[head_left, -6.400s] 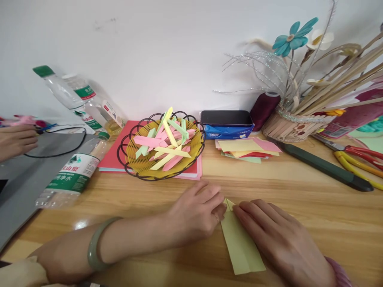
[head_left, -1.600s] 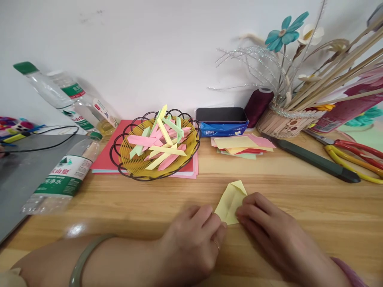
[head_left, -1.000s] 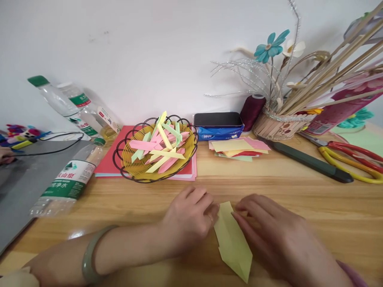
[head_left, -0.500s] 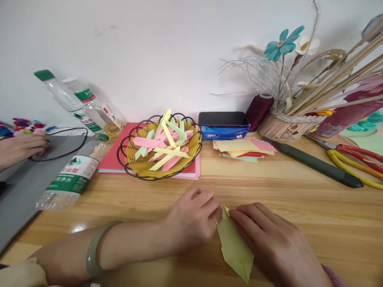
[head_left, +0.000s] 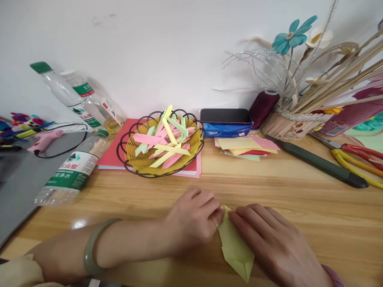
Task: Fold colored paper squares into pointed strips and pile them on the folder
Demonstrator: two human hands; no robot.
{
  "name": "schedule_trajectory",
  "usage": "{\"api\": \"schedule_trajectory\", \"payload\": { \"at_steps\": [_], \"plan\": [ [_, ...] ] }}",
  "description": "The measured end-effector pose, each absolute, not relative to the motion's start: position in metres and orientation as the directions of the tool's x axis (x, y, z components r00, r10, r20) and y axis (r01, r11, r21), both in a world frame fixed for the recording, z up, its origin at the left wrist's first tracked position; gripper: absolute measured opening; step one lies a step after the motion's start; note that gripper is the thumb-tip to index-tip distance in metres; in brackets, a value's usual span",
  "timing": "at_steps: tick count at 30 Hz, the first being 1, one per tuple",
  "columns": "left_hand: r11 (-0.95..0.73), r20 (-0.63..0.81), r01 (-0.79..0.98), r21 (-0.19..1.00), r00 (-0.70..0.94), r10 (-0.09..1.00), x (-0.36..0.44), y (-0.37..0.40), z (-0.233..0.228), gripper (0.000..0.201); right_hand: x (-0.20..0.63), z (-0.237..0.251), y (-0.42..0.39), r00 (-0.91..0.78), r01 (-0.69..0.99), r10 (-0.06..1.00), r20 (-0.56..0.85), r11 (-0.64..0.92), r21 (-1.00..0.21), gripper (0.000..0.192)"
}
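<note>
A white wall (head_left: 167, 52) backs a light-brown wood-grain tabletop (head_left: 338, 223).
Grey smudges (head_left: 103, 19) mark the wall at eleven o'clock, white glare (head_left: 79, 224) the tabletop at eight.

Holding a folded yellow paper (head_left: 237, 247) against a wood-grain table (head_left: 161, 195) at five o'clock, with left hand (head_left: 193, 217) near its tip and right hand (head_left: 272, 241) along its edge. Facing a basket (head_left: 134, 162) of paper strips (head_left: 146, 139) toward nine, paper slips (head_left: 235, 143) at three.

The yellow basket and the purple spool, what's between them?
In the head view, a blue packet with something black on top sits between the basket and the spool.
</note>
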State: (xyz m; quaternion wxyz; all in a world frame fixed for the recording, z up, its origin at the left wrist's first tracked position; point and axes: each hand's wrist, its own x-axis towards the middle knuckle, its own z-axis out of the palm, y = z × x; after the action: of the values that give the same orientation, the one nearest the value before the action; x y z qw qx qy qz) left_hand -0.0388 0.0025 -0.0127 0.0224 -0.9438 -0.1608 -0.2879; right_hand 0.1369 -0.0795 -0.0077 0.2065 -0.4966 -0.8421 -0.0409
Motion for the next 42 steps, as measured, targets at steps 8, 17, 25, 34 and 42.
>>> {"api": "schedule_trajectory", "payload": {
  "at_steps": [8, 17, 25, 34, 42],
  "plan": [
    [-0.966, 0.378, 0.248, 0.071, 0.89, 0.256, -0.046, -0.002, 0.002, 0.019, 0.138, -0.007, -0.079, -0.439, 0.838, 0.81, 0.39, 0.525, -0.147, 0.041],
    [-0.98, 0.357, 0.197, 0.019, 0.914, 0.191, -0.048, -0.002, -0.005, 0.017, 0.142, -0.013, -0.079, -0.462, 0.817, 0.8, 0.381, 0.552, -0.168, 0.039],
    [-0.971, 0.393, 0.231, 0.061, 0.889, 0.236, -0.047, -0.003, -0.011, 0.015, 0.145, -0.004, -0.078, -0.476, 0.813, 0.821, 0.314, 0.547, -0.198, 0.036],
    [-0.955, 0.365, 0.278, 0.106, 0.882, 0.297, -0.046, -0.005, -0.015, 0.015, 0.143, 0.001, -0.072, -0.449, 0.806, 0.859, 0.246, 0.508, -0.302, 0.022],
    [-0.958, 0.329, 0.26, 0.12, 0.9, 0.285, -0.046, -0.003, -0.01, 0.007, 0.147, -0.004, -0.062, -0.414, 0.792, 0.884, 0.218, 0.468, -0.393, 0.041]
  ]
}}
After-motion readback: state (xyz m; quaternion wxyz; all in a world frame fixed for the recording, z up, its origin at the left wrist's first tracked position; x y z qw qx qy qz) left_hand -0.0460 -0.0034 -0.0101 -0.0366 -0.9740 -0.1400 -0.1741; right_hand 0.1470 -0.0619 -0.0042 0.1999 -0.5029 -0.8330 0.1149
